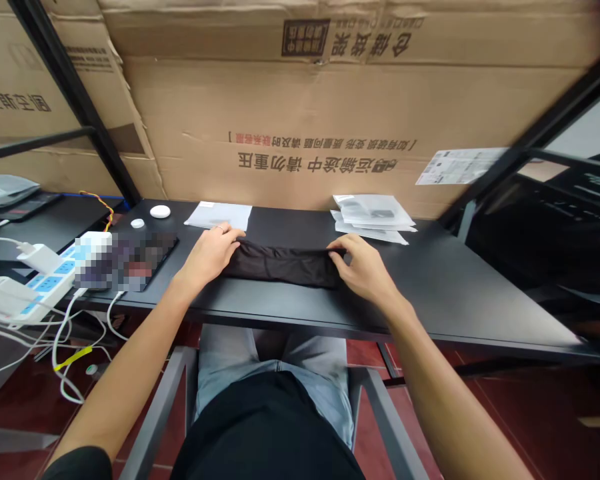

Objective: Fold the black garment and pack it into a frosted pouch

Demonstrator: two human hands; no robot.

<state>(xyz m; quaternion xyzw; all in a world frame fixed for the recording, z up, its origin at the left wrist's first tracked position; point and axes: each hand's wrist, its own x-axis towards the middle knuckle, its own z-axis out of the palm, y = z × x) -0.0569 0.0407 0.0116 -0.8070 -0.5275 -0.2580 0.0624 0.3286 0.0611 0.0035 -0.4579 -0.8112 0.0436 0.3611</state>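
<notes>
Took black cloth [283, 267] as landmark. Found it on worktop [460, 287], near the front edge, laid out as one long strip; could not tell folded from bunched. Read its long axis as running left to right, roughly parallel to that edge.

Saw fingers of left hand [213, 253] pinched on the far side of the cloth's left end, and fingers of right hand [363, 268] pinched on the far side of its right end, with right thumb toward the near side. Could not make out left thumb clearly. Judged neither hand nearer, with both touching cloth and most of its length spanning the gap between. Noted light creases along the strip. Could not tell far edge as raised or resting.

Counted, by position from the cloth:
- At its ends: two hands, one each.
- Beyond its left end: one white packet [217, 215], partly behind left hand.
- Beyond its right end: one pile of translucent packets [375, 210], at least two, exact number lost in overlap.
- Left of it: apparently two dark devices [150, 263], faces blurred.
- Left and farther back: two white round pieces [160, 211], one larger.
- Farthest left: one power strip [55, 277].
- Behind, past packets: one large printed cardboard panel [300, 100].
</notes>
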